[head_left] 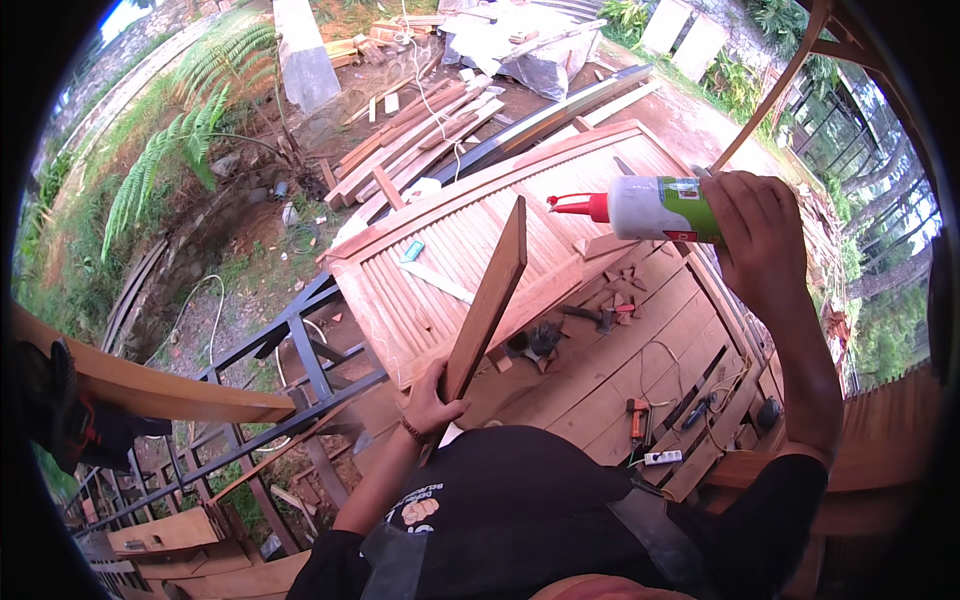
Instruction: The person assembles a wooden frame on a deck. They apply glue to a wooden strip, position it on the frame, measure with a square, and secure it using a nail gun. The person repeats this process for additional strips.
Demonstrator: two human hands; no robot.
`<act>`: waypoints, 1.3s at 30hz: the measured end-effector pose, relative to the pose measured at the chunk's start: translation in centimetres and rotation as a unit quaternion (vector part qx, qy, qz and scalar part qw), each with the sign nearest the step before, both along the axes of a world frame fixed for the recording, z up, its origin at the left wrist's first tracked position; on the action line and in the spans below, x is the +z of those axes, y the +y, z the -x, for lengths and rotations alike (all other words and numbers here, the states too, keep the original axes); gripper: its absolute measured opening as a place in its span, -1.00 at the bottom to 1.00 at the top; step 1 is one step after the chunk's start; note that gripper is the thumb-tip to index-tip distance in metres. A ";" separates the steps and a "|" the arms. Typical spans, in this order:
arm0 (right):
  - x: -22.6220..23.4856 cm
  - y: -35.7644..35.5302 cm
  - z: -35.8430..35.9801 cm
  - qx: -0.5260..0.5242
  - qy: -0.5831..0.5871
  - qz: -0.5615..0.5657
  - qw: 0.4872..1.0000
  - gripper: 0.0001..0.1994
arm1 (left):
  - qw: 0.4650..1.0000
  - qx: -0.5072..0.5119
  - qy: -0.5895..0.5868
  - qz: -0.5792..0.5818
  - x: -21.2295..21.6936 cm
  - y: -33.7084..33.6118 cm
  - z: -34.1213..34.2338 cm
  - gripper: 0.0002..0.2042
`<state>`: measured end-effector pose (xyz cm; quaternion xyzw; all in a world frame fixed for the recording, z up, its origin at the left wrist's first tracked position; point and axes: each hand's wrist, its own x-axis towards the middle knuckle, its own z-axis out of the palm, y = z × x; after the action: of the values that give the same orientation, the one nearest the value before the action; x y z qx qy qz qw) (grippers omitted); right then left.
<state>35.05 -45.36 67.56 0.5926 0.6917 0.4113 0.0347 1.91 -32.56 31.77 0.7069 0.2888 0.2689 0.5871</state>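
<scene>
Bottle showing white and green; nozzle showing red; plank showing brown; slatted panel showing pinkish-tan stripes.

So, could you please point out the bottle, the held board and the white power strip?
Bottle (645, 208): head view, on its white body.
Held board (490, 305): head view, middle of its long face.
White power strip (662, 458): head view, on its top.

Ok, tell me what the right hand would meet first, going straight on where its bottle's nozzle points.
Likely the upper end of the wooden board held in the left hand: the red nozzle of the bottle in the right hand points toward it, though depth is unclear.
</scene>
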 end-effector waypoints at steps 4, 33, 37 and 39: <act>1.0 0.7 0.7 0.006 -0.022 0.015 1.000 -0.48 | 0.999 -0.029 0.002 0.032 0.4 -0.7 -0.1 -0.27; 1.2 3.6 1.3 0.039 -0.075 0.053 0.995 -0.63 | 0.996 -0.057 -0.015 0.066 -0.5 -2.2 0.7 -0.29; 1.3 3.6 1.6 0.049 -0.070 0.056 0.995 -0.63 | 0.997 -0.053 -0.018 0.044 -0.6 -2.0 0.8 -0.26; 1.4 3.6 1.8 0.057 -0.074 0.053 0.994 -0.64 | 0.997 -0.054 -0.020 0.048 -0.1 -2.1 0.7 -0.26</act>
<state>33.22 -41.79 68.95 0.5175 0.7408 0.4178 0.0939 1.24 -34.62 31.70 0.6871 0.2514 0.2369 0.6392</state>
